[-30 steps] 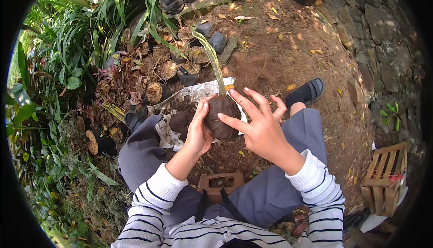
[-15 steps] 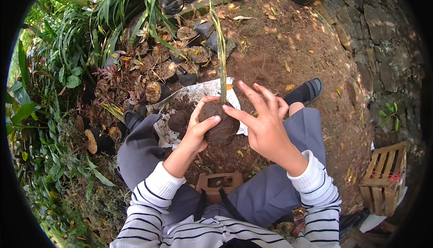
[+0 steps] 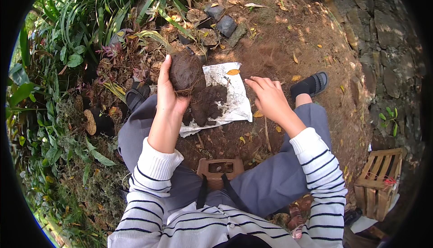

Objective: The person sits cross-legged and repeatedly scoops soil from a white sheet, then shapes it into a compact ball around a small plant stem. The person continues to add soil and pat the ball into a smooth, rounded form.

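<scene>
My left hand (image 3: 169, 95) grips a round, dark brown root ball (image 3: 186, 73) wrapped in coarse fibres. Its thumb and palm show at the ball's left and underside; the other fingers are hidden. From the ball's far side a long, pale-edged green leaf (image 3: 155, 35) tilts away to the left. My right hand (image 3: 270, 100) hovers apart from it at the right edge of a white sack sheet (image 3: 241, 103), empty, its fingers stretched forward. On the sheet lies a heap of loose dark soil (image 3: 209, 103), partly below the ball.
Between my legs is a brown plastic stool (image 3: 220, 169). Black planting bags (image 3: 226, 25) and strappy green plants (image 3: 108, 4) stand beyond and left. A stone wall (image 3: 385, 45) runs along the right, with a wooden crate (image 3: 378, 182) near it. Dry leaves dot the soil ground.
The root ball has moved left and away in my left hand, its leaf tipping from upright to leaning left. My right hand has left the ball and drawn right. More soil and sheet show.
</scene>
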Tool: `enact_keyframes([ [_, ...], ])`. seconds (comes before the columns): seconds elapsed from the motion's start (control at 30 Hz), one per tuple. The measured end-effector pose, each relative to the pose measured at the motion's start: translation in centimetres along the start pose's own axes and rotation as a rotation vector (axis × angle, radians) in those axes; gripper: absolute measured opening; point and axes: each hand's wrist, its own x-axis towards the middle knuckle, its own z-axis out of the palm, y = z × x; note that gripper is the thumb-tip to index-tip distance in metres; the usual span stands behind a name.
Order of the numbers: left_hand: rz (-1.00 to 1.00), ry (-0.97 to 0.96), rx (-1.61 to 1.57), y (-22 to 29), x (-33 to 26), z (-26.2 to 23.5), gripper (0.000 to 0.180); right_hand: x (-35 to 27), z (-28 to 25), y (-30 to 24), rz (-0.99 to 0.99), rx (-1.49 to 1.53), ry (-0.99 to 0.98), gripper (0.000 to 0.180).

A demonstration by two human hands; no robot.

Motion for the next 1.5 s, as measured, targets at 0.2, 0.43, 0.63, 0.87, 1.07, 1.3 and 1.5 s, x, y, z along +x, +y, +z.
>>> enact_keyframes([
  [0.2, -0.123, -0.021, -0.086, 0.5, -0.8, 0.0, 0.04, 3.4, 10.8, 3.8, -0.038, -0.288, -0.536, 0.039],
  [0.43, -0.049, 0.081, -0.062, 1.5, -1.0, -0.6, 0.042, 5.5, 21.8, 0.9, -0.004, -0.011, -0.526, 0.049],
  [0.63, -0.059, 0.05, -0.099, 1.9, -1.3, -0.7, 0.041, 8.6, 28.4, -1.6, 0.082, 0.127, -0.375, 0.055],
  [0.87, -0.033, 0.152, -0.053, 2.4, -1.7, 0.0, 0.042, 10.9, 35.4, -2.1, -0.15, -0.162, -0.193, 0.057],
  [1.07, -0.023, 0.204, -0.059, 2.2, -1.6, -0.4, 0.047, 13.1, 34.4, -2.4, -0.128, -0.26, -0.337, 0.041],
  [1.3, -0.081, 0.124, -0.044, 2.2, -1.6, -0.4, 0.041, 12.3, 35.0, -0.9, -0.211, -0.22, -0.147, 0.028],
  [1.5, -0.055, 0.162, -0.036, 2.6, -1.8, -0.7, 0.04, 12.4, 34.3, -1.1, -0.218, -0.306, -0.044, 0.017],
])
